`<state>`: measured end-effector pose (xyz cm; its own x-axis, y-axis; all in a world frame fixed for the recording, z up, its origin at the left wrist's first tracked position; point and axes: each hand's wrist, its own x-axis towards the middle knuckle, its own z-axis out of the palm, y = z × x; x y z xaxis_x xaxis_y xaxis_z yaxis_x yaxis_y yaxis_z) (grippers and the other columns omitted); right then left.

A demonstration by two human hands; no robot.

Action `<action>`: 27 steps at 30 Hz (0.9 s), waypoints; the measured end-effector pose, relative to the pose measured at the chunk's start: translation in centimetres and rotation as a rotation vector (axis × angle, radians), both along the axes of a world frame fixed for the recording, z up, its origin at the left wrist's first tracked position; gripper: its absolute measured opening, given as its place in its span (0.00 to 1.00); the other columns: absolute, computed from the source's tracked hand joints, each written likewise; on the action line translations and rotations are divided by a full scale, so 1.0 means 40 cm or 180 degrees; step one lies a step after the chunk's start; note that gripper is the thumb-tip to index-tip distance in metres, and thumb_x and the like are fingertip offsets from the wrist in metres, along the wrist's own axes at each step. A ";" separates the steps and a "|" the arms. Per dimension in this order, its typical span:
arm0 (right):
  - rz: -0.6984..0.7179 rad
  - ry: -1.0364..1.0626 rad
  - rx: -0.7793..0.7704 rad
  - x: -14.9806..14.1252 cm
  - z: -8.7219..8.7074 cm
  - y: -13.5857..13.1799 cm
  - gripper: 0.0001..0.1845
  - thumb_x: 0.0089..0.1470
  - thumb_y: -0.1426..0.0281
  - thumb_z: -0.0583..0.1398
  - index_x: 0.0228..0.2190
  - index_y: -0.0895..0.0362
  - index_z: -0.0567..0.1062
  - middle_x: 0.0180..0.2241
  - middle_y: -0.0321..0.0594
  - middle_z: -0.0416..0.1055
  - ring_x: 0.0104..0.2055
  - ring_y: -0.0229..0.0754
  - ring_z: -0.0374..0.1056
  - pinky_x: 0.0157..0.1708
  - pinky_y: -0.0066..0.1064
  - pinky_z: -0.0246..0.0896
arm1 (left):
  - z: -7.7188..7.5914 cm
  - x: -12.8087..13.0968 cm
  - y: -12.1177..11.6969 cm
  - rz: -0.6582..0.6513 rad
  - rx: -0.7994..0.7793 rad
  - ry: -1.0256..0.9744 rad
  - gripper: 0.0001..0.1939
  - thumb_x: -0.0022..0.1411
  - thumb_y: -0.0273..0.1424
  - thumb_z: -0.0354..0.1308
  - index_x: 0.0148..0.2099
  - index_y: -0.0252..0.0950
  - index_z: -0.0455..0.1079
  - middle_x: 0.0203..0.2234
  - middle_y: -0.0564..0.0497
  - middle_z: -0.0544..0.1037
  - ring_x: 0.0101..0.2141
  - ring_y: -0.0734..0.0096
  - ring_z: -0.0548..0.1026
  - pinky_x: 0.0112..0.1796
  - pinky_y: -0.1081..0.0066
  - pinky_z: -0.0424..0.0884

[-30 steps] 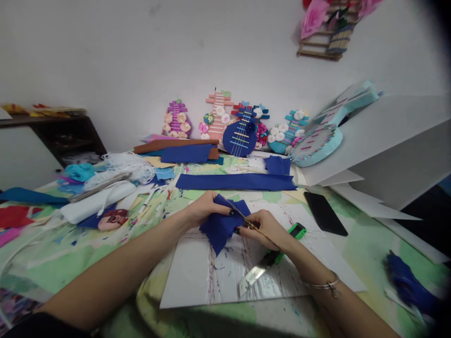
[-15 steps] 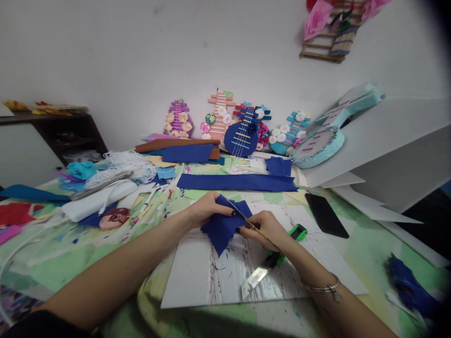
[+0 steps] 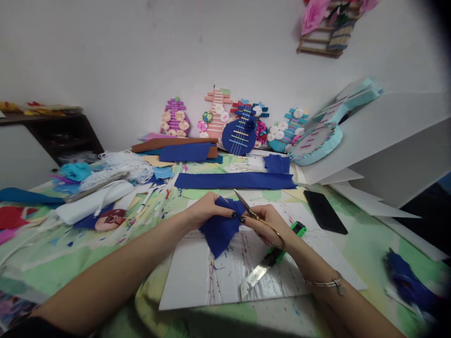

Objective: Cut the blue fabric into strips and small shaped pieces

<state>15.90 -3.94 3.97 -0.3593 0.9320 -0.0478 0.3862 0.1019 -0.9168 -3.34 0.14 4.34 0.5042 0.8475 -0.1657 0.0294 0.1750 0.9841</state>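
Note:
A piece of dark blue crepe paper (image 3: 220, 232) hangs over the white board, pinched between the thumb and fingers of my left hand (image 3: 207, 209). Gold-handled scissors (image 3: 253, 213) sit in my right hand (image 3: 266, 223), their closed-looking blades pointing up and away beside the paper's right edge. My right thumb and fingertips are close to that edge; whether they touch it I cannot tell. Below my right hand, a green and black utility knife (image 3: 259, 274) lies on the white board (image 3: 192, 281) with its wide blade out.
A long blue strip (image 3: 234, 180) lies beyond my hands. A black phone (image 3: 324, 212) rests to the right. White cord (image 3: 123, 164) and a white power strip (image 3: 95, 202) crowd the left. Several decorated instrument-shaped crafts (image 3: 239, 134) lean against the wall.
The scissors have come off the paper's upper edge and swung more upright. My right fingertips have moved up along the paper's right side. My left hand keeps its pinch.

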 end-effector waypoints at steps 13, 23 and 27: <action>-0.0249 0.0550 -0.0027 -0.010 -0.009 0.000 0.12 0.43 0.63 0.59 0.23 0.59 0.67 0.10 0.26 0.54 0.09 0.28 0.48 0.07 0.21 0.43 | 0.000 -0.008 0.006 -0.0138 -0.0094 -0.0276 0.12 0.42 0.29 0.65 0.32 0.29 0.75 0.26 0.45 0.78 0.24 0.68 0.75 0.29 0.70 0.70; -0.0141 0.0423 0.0180 0.001 0.003 0.007 0.12 0.45 0.62 0.59 0.23 0.59 0.67 0.12 0.28 0.55 0.13 0.30 0.51 0.13 0.24 0.46 | 0.019 -0.016 0.001 0.0032 -0.0076 -0.0426 0.12 0.45 0.33 0.64 0.31 0.29 0.74 0.25 0.45 0.78 0.25 0.69 0.74 0.29 0.71 0.68; 0.0279 0.0035 0.0208 0.005 0.006 0.003 0.04 0.42 0.72 0.56 0.21 0.60 0.68 0.15 0.29 0.57 0.17 0.30 0.53 0.17 0.23 0.47 | 0.024 -0.014 -0.003 0.0024 0.0002 -0.0488 0.12 0.46 0.32 0.63 0.32 0.28 0.75 0.23 0.46 0.77 0.25 0.69 0.74 0.28 0.73 0.67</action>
